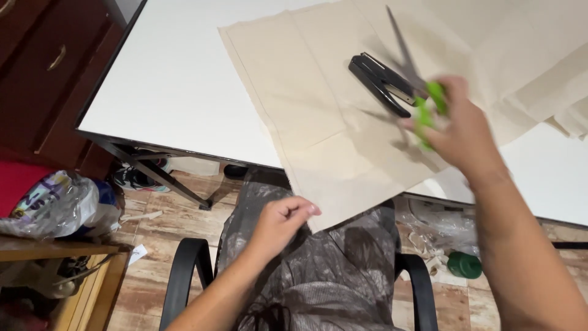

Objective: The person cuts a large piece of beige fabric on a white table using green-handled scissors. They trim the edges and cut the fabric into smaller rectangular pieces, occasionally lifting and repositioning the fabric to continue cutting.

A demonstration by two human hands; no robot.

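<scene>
A large sheet of beige cloth (318,104) lies on the white table (177,86), its near corner hanging over the table's front edge. My left hand (278,220) pinches that hanging corner, fingers curled. My right hand (459,125) holds a pair of scissors (422,92) with green handles above the cloth; the grey blades point away toward the back and look blurred. A black stapler (376,79) rests on the cloth just left of the scissors.
More folded beige cloth (551,79) is piled at the right. A black chair armrest (184,276) and another (419,288) flank my lap. A plastic bag (55,205) sits on a wooden shelf at left. A green round object (463,265) and scraps lie on the floor.
</scene>
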